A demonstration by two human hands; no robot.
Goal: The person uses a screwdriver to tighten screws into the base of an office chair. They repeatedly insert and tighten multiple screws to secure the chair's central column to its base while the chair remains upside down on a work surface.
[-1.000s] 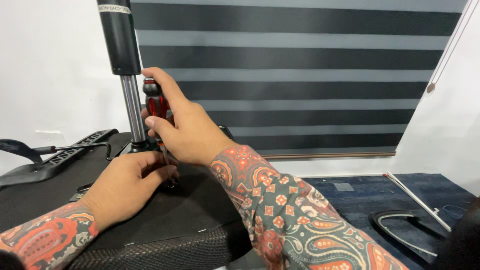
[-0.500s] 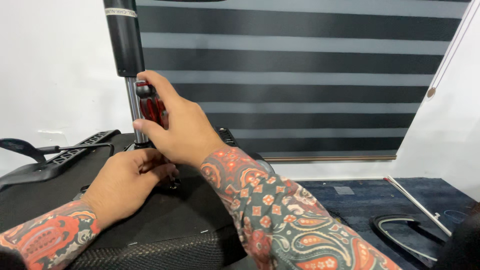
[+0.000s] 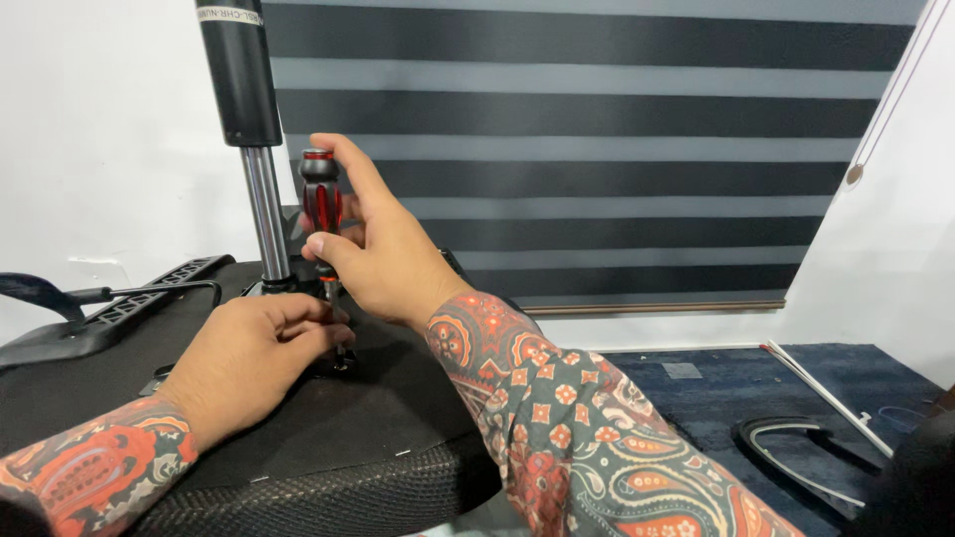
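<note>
My right hand (image 3: 373,249) grips a red and black screwdriver (image 3: 320,204), held upright with its tip down at the underside of an overturned black chair seat (image 3: 328,428). My left hand (image 3: 254,353) rests on the seat bottom beside the screwdriver's shaft, fingers curled near the tip. The tip and whatever it touches are hidden by my fingers. Just left of the screwdriver the chair's gas cylinder (image 3: 249,129) stands up, black above and shiny metal below. Both my sleeves have a red paisley print.
A black armrest (image 3: 99,308) and a lever lie at the seat's left. Behind is a white wall and a striped grey blind (image 3: 617,149). On the blue carpet at right lie a curved black part (image 3: 796,462) and a thin white rod (image 3: 826,398).
The view has shifted slightly. My right hand has loosened its fingers around the screwdriver handle, so more of the red handle shows. The left hand stays in place.
</note>
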